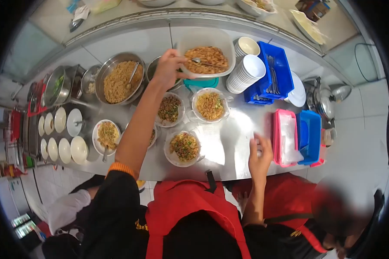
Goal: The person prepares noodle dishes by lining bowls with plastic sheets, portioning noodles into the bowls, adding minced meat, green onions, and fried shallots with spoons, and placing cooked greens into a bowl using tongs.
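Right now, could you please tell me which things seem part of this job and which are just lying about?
In use, it seems: plastic tub by the left hand, spoon inside it, front filled bowl.

Apparently just lying about: pink basket, blue cutlery basket.

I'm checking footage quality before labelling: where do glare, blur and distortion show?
Head view: white glare on the table beside the right hand; head view: shelf edge bowed by wide-lens distortion, corners black; head view: a person's head blurred at lower right.

A blue bin (285,64) of metal cutlery (272,82) stands beside a round white lid (296,94).
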A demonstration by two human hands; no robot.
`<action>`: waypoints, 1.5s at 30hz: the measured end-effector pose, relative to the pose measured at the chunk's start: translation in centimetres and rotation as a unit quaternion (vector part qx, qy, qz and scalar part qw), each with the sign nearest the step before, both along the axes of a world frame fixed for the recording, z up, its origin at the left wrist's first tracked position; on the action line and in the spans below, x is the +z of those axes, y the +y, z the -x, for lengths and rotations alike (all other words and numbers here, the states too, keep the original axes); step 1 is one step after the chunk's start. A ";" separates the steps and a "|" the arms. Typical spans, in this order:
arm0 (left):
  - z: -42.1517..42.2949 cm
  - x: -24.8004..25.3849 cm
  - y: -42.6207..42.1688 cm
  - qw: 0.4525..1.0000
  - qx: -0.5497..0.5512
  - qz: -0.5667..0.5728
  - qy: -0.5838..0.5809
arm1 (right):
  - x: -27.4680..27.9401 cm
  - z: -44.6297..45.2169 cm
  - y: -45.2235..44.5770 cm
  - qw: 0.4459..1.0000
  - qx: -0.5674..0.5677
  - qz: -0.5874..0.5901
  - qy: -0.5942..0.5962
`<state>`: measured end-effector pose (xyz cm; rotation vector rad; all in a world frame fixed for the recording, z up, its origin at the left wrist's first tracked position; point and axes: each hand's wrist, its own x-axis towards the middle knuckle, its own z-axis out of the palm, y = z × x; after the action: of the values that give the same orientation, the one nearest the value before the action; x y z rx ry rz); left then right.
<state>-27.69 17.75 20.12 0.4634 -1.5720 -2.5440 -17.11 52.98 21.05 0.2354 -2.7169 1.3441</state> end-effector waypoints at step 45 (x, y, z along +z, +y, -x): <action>-18.7 -1.9 14.6 0.966 0.045 0.088 -0.240 | -1.2 16.6 38.3 0.873 -0.439 -0.212 -0.025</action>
<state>-9.04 32.36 18.26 1.1669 -1.8481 -2.3062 -33.74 91.25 19.88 -0.9087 -2.5379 0.4914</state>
